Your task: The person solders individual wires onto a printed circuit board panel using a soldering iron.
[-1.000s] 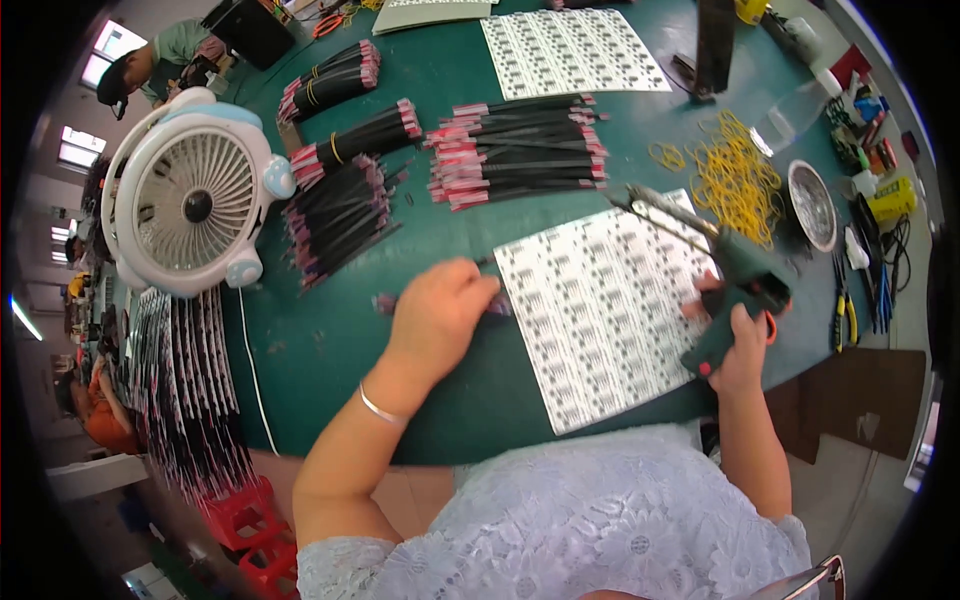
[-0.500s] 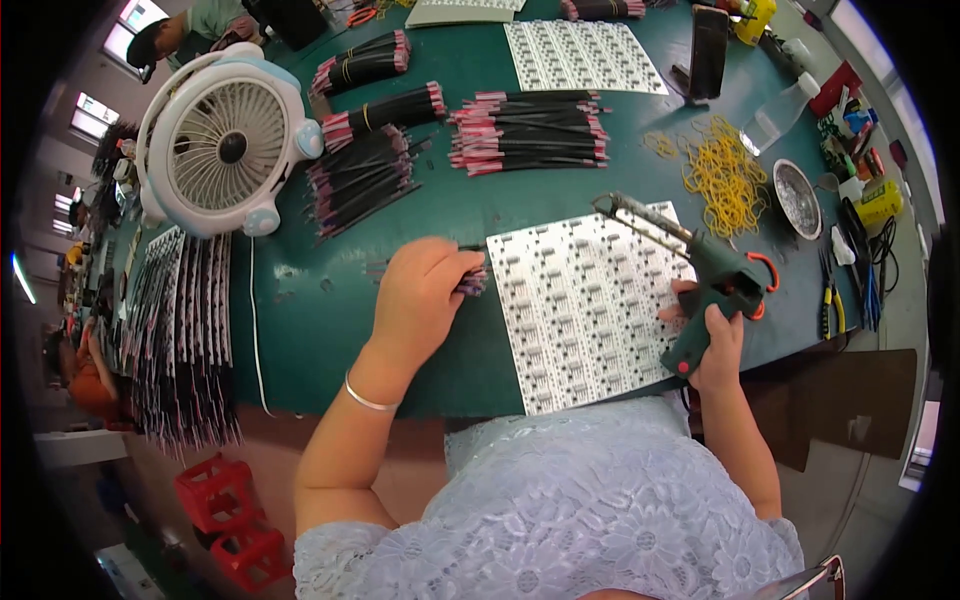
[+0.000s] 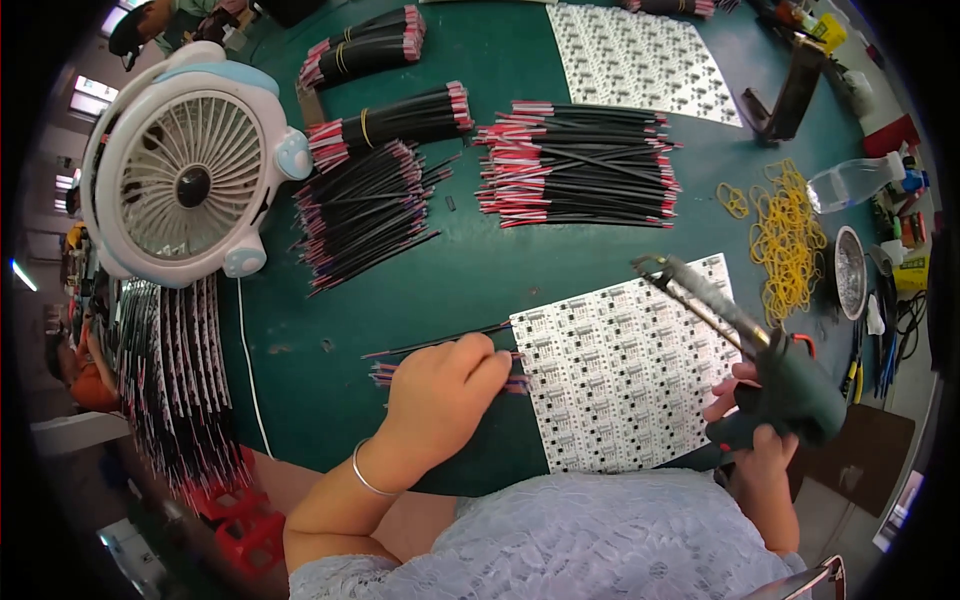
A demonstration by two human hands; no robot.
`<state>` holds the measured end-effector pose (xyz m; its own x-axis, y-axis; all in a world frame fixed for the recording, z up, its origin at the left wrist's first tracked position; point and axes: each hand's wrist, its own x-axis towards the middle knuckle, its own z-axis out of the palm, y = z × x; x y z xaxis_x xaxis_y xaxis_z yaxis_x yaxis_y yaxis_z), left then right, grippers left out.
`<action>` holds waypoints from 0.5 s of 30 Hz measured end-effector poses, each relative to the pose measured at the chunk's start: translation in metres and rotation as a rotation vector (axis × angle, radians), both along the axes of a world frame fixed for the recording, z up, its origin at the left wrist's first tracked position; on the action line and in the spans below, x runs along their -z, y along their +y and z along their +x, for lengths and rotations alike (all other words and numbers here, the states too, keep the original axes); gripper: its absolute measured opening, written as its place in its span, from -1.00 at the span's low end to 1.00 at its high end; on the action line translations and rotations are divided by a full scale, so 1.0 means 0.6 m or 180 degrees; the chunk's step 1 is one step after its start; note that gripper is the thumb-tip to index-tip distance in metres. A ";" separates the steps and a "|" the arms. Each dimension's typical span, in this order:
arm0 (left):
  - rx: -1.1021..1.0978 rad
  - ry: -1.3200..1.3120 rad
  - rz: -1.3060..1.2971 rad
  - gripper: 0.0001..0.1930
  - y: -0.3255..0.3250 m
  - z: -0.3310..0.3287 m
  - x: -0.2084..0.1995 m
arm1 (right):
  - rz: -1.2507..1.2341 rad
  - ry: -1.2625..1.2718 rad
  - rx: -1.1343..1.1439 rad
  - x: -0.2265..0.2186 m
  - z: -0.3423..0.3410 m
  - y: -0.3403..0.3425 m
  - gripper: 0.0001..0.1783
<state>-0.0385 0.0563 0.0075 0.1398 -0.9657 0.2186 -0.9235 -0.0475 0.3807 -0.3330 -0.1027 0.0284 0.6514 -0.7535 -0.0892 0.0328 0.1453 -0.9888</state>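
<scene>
My left hand (image 3: 440,395), a silver bangle at its wrist, is closed over a small bunch of thin wires (image 3: 382,375) on the table. Its pinched fingertips are at the left edge of a white circuit board sheet (image 3: 600,385) with rows of small dark parts. Just beyond that hand lies a black wire (image 3: 430,344), one end at the sheet's upper left corner; I cannot tell if it is joined. My right hand (image 3: 765,450) is wrapped round the grip of a dark green soldering gun (image 3: 795,395). The gun's metal tip points far-left, above the sheet.
A white fan (image 3: 190,185) stands at the left. Black wire bundles with red-and-white ends (image 3: 580,165) lie beyond my hands. Yellow rubber bands (image 3: 785,240), a metal bowl (image 3: 850,272) and a plastic bottle (image 3: 855,183) are at the right. Wired strips (image 3: 170,370) hang at the left edge.
The whole view has shifted, so the table looks nearer. My left hand stays at the wires beside the sheet, and the black wire beyond it now shows along its length. The soldering gun remains in my right hand.
</scene>
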 end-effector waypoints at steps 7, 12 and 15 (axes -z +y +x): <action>0.0120 0.0011 -0.0168 -0.77 0.016 -0.007 0.016 | -0.0681 0.1029 -0.1106 0.021 0.010 -0.003 -0.64; 0.0100 0.0043 -0.0242 -0.71 0.021 -0.011 0.022 | -0.0708 0.1141 -0.1148 0.028 0.006 0.015 -0.67; 0.0118 0.0112 -0.0260 -0.70 0.027 -0.014 0.019 | -0.0230 0.1341 -0.1060 0.017 -0.006 0.028 -0.72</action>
